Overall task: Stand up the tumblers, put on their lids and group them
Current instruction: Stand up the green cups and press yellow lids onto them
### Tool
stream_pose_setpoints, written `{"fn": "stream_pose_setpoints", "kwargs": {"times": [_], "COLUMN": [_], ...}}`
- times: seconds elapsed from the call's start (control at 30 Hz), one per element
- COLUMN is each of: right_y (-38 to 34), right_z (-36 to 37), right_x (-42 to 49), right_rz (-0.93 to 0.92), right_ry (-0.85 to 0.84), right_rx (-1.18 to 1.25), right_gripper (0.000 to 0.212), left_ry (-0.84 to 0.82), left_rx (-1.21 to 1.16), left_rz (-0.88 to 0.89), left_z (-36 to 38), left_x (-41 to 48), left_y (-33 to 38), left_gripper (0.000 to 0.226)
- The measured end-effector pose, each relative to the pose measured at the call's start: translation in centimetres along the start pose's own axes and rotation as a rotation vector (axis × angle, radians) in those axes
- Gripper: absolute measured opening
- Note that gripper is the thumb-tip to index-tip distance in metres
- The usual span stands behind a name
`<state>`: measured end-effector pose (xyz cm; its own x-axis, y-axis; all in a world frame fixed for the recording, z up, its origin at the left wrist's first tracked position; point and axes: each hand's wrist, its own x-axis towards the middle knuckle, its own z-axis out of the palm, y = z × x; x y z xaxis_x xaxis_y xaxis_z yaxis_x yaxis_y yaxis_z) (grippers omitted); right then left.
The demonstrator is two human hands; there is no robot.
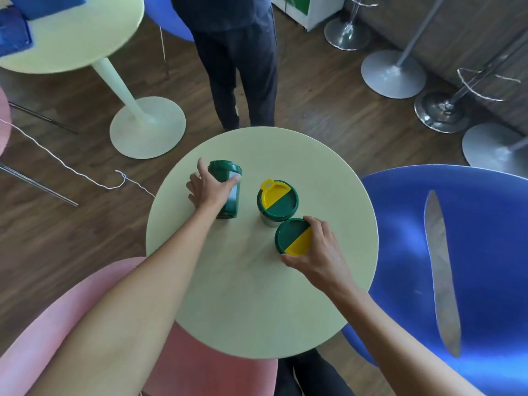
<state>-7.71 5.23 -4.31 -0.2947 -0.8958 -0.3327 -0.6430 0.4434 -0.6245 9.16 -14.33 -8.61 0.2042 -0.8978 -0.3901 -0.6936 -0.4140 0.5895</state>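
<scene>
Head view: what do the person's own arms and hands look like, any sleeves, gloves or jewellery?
Both forearms are bare up to the frame edge, with no sleeves in view. The left hand and right hand wear no gloves, and no watch, bracelet or ring shows on either wrist or on the visible fingers. There are no cables or markings on the arms.

Round pale-green counter [257,310]. One dark green tumbler [228,192], lidless, is clasped around its body by the left hand [207,188]. A second tumbler [275,205] is stood upright, capped by a green-and-yellow lid [277,198]. A loose green-and-yellow lid [293,237] is pinched at its edge by the right hand [317,250], just beside the capped tumbler.
</scene>
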Motion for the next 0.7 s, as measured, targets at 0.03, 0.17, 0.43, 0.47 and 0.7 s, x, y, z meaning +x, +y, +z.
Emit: {"fn": "stream_pose_setpoints", "kwargs": {"times": [0.03,0.17,0.43,0.47,0.7], "right_y": [0.0,0.1,0.2,0.2,0.3], "right_z": [0.0,0.1,0.2,0.2,0.3], "right_x": [0.0,0.1,0.1,0.1,-0.2], "right_rz": [0.003,0.016,0.027,0.026,0.038], "right_ry": [-0.001,-0.007,0.003,0.004,0.008], "right_rx": [0.003,0.007,0.056,0.059,0.081], "right_gripper": [0.089,0.089,0.089,0.089,0.090], "left_ry": [-0.069,-0.121,-0.057,-0.060,-0.057], "left_rx": [-0.007,-0.031,-0.107,-0.139,-0.275], "left_rz": [-0.036,-0.132,0.100,0.143,0.345], "left_z": [0.0,0.1,-0.8,-1.0,-0.1], "left_x": [0.4,1.4,-2.8,-3.5,-7.9], "left_y": [0.1,-0.4,-2.4,-2.9,-6.8], "left_gripper": [0.103,0.102,0.116,0.118,0.111]}}
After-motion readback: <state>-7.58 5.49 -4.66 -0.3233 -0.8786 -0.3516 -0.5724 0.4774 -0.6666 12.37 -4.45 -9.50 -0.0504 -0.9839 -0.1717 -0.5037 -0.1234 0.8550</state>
